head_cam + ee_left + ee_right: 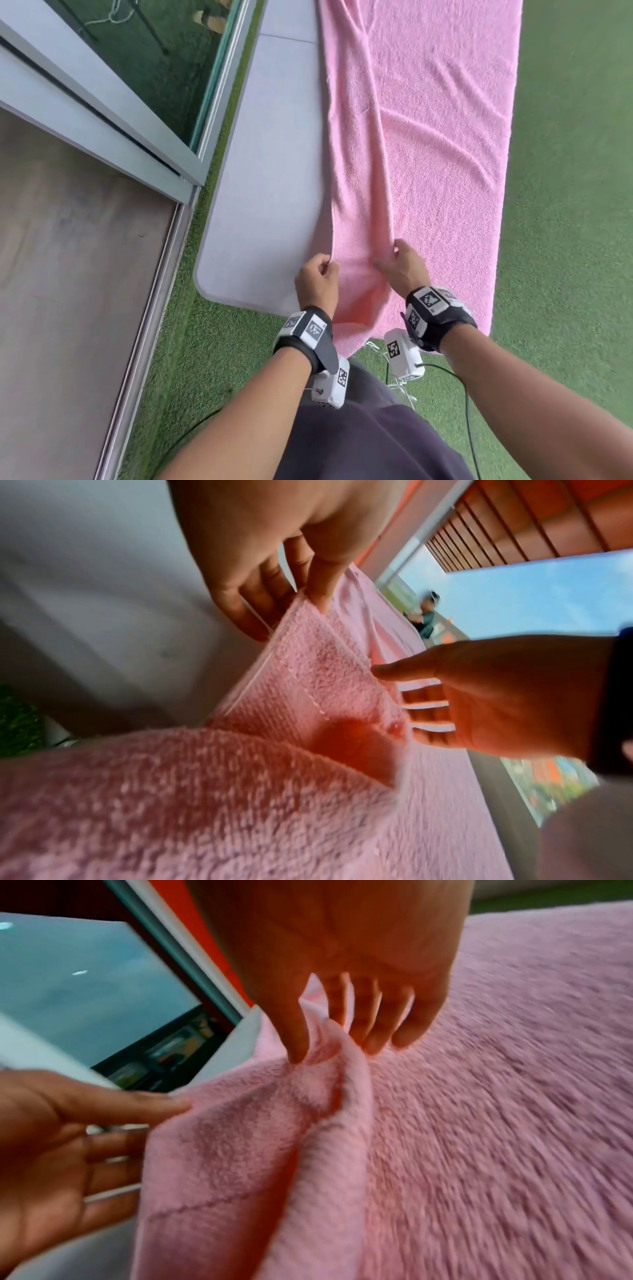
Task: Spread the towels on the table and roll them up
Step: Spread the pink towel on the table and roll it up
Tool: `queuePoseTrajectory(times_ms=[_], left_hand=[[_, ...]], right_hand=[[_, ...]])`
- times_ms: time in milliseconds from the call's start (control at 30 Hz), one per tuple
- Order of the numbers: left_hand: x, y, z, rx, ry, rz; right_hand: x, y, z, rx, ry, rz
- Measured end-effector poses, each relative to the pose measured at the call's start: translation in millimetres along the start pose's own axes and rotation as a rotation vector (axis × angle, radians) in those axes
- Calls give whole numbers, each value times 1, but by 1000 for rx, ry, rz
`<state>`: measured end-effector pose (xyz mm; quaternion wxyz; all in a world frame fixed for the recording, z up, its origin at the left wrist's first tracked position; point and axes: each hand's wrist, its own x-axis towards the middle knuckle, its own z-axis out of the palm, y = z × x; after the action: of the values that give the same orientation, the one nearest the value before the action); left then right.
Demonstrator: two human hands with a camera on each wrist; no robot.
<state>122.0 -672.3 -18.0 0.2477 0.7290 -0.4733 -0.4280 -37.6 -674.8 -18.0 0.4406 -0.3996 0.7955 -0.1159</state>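
A long pink towel [428, 137] lies lengthwise on a pale grey table [267, 205], and its near end hangs over the table's front edge. My left hand [327, 265] pinches the towel's left hem near that end; the left wrist view shows thumb and fingers of this hand [304, 601] closed on the hem. My right hand [390, 257] pinches a raised ridge of cloth a little to the right. In the right wrist view its thumb and fingers [318, 1047] squeeze that fold. Long creases run up the towel [479, 1096] from both hands.
Bare tabletop shows left of the towel. Green turf [565, 240] surrounds the table. A glass sliding door frame [102, 102] and a wooden floor [68, 291] lie to the left. Cables [466, 394] trail on the turf by my legs. A person [426, 615] stands far off.
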Motion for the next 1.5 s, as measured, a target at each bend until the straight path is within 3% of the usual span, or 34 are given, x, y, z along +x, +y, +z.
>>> queuePoseTrajectory(times_ms=[100, 133, 267, 400, 633, 933, 1100, 1267, 1500], left_hand=[[2, -13, -26, -129, 38, 27], [5, -19, -38, -154, 43, 30], [20, -37, -89, -149, 106, 72], [42, -47, -141, -50, 142, 98], [83, -85, -207, 84, 137, 62], [95, -149, -240, 119, 131, -99], [110, -164, -243, 337, -5, -211], [172, -115, -229, 334, -84, -46], [308, 14, -186, 234, -121, 239]], right_hand=[[-4, -21, 3, -197, 256, -299], [-3, -36, 5, -239, 274, -420], [17, -112, 25, -437, 52, -810], [47, -184, 64, -776, -143, -947], [97, -263, 128, -940, -289, -930], [86, -298, 201, -737, -343, -879], [84, -307, 211, -620, -339, -899], [124, -333, 163, -636, -248, -826], [251, -393, 67, -851, -13, -735]])
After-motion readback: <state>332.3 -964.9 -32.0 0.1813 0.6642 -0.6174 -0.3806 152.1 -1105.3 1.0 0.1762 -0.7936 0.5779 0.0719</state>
